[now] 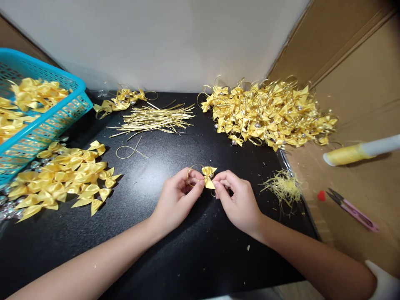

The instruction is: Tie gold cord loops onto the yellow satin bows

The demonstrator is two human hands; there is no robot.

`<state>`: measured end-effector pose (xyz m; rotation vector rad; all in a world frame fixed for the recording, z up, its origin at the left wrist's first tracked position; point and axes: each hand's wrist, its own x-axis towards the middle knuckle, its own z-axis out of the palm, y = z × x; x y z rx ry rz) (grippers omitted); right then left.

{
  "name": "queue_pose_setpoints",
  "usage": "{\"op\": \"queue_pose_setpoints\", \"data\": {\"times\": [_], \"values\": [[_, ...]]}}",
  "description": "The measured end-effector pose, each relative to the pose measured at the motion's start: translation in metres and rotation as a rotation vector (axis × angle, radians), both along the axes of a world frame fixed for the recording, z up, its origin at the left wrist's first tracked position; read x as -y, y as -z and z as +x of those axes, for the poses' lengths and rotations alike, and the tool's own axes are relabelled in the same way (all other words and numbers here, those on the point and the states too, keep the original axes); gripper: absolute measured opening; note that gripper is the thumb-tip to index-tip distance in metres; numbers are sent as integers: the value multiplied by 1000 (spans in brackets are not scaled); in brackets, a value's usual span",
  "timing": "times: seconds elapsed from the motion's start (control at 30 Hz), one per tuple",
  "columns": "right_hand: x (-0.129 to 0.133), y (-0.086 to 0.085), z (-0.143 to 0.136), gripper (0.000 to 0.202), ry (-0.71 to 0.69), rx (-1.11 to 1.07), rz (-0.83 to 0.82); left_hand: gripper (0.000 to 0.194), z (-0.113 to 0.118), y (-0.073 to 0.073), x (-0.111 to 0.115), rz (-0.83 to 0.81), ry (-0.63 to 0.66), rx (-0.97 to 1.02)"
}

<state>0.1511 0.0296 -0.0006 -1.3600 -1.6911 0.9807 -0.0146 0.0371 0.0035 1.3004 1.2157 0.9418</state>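
Note:
A small yellow ribbon bow (209, 176) is held over the middle of the black table, between my two hands. My left hand (183, 192) pinches its left side, thumb against the fingers, and a loop of thin gold cord (188, 171) rises around those fingertips. On the other side my right hand (236, 199) pinches the bow's right edge between thumb and fingers. Part of a small round bell-like piece shows behind the bow, mostly hidden. Beyond my hands lie a bundle of gold cords (158, 118) and a single curled cord (129, 151).
A blue basket (79, 89) of yellow bows stands at the left. Loose bows (62, 179) lie before it. Bows with cord loops (265, 112) are heaped at the back right. Yellow thread scraps (285, 187), pink-handled snips (353, 210) and a yellow-and-white roll (353, 155) are to the right.

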Motion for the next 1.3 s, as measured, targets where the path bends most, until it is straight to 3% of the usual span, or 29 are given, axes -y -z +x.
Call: {"op": "queue_pose_setpoints", "data": {"times": [1.3], "values": [[4, -1, -5, 14, 37, 36, 0, 16, 2, -3, 0, -5, -20, -30]]}}
